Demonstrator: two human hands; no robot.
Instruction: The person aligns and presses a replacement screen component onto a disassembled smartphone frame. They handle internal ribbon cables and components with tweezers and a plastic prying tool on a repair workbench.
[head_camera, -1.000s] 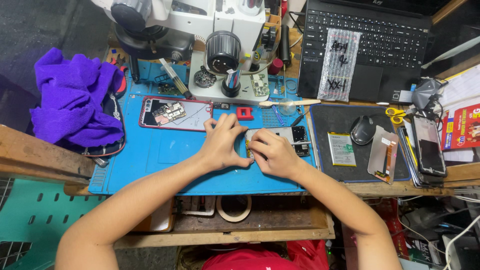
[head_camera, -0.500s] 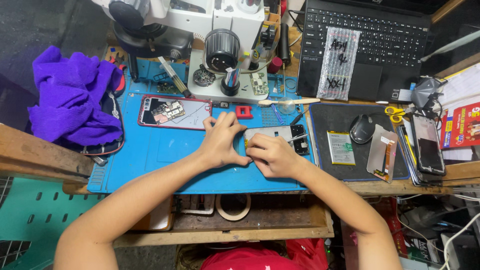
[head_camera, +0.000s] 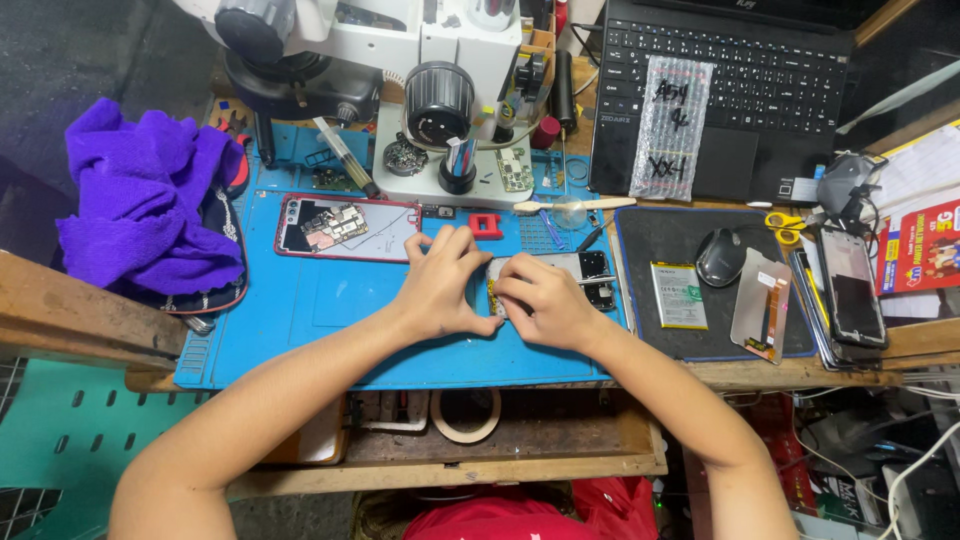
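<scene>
1. Work item: an opened phone (head_camera: 575, 275) with its back cover off lies flat on the blue repair mat (head_camera: 330, 310), near the mat's right edge on the worktop. Its internal boards show at the right end; the left end is covered by the hands.

2. Left hand (head_camera: 440, 285): palm down, fingers spread and curled, fingertips pressing on the left end of the opened phone. It steadies the phone rather than lifting it.

3. Right hand (head_camera: 535, 300): closed narrow, thumb and forefinger pinched together at the phone's lower left corner. It may be holding a small part or tool, but the fingers hide it and this cannot be confirmed.

4. Step in hand, as judged: fine work inside the phone body, either seating or freeing a small component or connector, with one hand bracing and the other working.

5. Next move, as judged: it calls for light, steady fingertip force, with the left hand keeping the phone from sliding on the mat.

6. Surroundings:
   - A second phone frame with a red rim (head_camera: 345, 227) lies on the mat to the upper left, apart from the hands.
   - A microscope (head_camera: 400, 60) stands at the rear of the mat.
   - A purple cloth (head_camera: 140, 200) sits at the far left.
   - A laptop (head_camera: 740, 90), a mouse (head_camera: 720, 257) and a loose battery (head_camera: 679, 295) lie to the right.
</scene>
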